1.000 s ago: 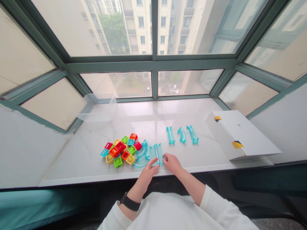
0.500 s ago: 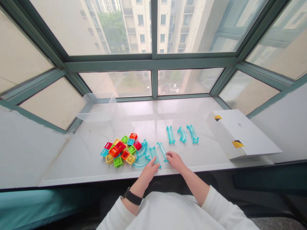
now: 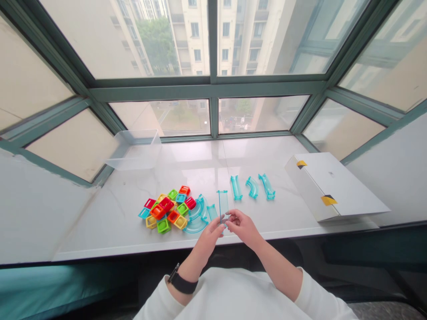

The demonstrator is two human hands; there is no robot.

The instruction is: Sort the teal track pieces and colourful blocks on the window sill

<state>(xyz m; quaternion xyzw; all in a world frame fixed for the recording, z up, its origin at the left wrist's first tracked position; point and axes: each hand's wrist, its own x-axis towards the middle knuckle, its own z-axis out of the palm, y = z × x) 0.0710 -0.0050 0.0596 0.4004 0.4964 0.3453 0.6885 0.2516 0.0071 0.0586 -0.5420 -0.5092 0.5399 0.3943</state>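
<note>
A straight translucent blue toy track piece is held up near the front of the white ledge, its far end pointing toward the window. My left hand pinches its near end from the left. From the right, the fingers of my right hand close on that same end, so the fingers partly hide it. Another straight track piece lies just beyond my left hand, partly covered by it. Curved blue track pieces rest left of it, against a pile of colourful hollow blocks.
Two straight track pieces and a short curved track piece lie in a row farther right. A clear plastic bin stands at the back left, a white box at the right. Windows enclose the ledge.
The straight track piece by my right hand has been lifted and turned. My left hand has left the neighbouring piece and joined my right on the lifted one.
</note>
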